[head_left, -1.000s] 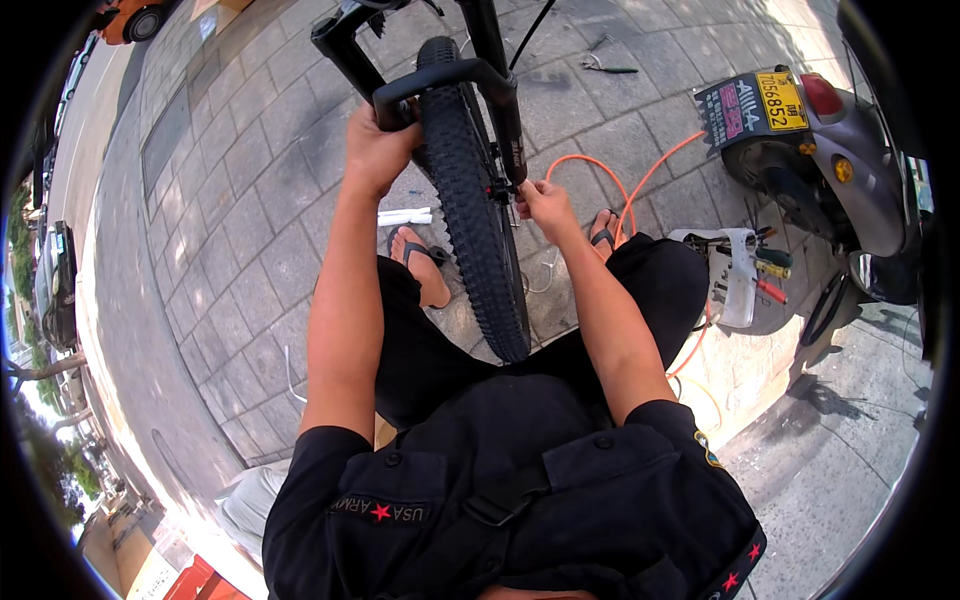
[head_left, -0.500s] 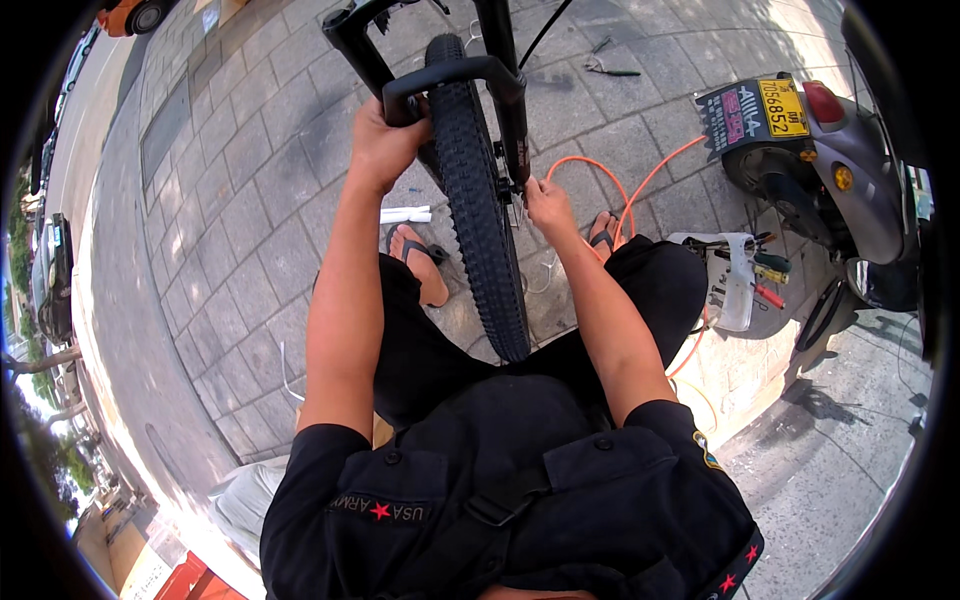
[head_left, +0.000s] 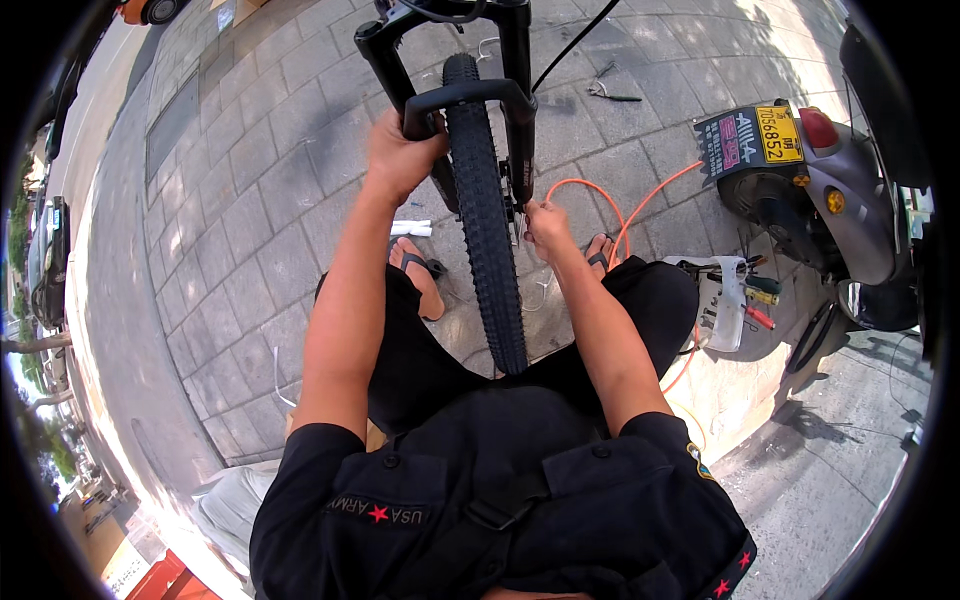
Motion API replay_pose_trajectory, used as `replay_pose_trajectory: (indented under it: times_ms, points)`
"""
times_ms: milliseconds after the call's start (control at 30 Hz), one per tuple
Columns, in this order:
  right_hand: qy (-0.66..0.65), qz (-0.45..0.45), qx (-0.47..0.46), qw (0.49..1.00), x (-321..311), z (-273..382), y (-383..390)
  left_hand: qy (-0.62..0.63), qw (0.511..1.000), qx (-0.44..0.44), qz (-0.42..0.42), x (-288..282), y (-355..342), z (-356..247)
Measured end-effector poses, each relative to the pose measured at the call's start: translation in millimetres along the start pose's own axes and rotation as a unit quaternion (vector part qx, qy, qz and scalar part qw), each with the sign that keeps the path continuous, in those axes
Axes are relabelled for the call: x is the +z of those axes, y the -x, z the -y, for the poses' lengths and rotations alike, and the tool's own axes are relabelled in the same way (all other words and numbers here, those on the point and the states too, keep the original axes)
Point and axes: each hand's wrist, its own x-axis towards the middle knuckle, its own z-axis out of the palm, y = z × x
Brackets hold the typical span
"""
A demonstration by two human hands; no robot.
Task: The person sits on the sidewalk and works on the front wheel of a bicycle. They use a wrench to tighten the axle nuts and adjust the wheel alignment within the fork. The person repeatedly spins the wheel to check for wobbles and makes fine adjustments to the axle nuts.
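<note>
A black bicycle fork (head_left: 470, 94) stands in front of me, with a knobby black tyre (head_left: 487, 230) upright between its legs, the tyre's near end between my knees. My left hand (head_left: 405, 158) is closed around the left fork leg, just below the arch; its fingertips are hidden behind the leg. At the lower end of the right fork leg (head_left: 520, 150), beside the wheel's hub, my right hand (head_left: 546, 228) has its fingers pinched together. A thin, light strip shows next to those fingers, and what they grip is too small to make out.
An orange hose (head_left: 625, 215) curls over the paving on the right. Beyond it are a parked scooter (head_left: 825, 190) and a white tray (head_left: 728, 325) with hand tools. Pliers (head_left: 612, 95) lie on the far paving; a white rolled piece (head_left: 412, 229) lies near my left foot.
The fork, wheel and both hands sit slightly lower and further right in the picture, while the surroundings also shift a little. Both hands keep their places on the fork.
</note>
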Motion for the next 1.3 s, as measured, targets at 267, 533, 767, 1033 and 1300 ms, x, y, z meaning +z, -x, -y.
replay_pose_trajectory:
  times_ms: [267,533,767,1033,1300]
  points:
    - [0.198,-0.017,-0.034,0.979,-19,62,42,-0.035,0.999,0.010,0.014,3,-6,1]
    - [0.203,-0.017,-0.316,0.927,-1,168,171,-0.014,1.000,0.015,0.009,-3,-2,6]
    - [0.318,0.013,-0.699,0.641,86,268,243,-0.025,0.999,0.029,0.014,-1,6,-14]
    - [0.483,-0.080,-0.757,0.432,121,302,202,-0.007,0.998,0.053,0.018,4,7,-17]
    - [0.596,-0.102,-0.500,0.620,138,291,185,-0.054,0.993,0.090,0.051,6,7,-3]
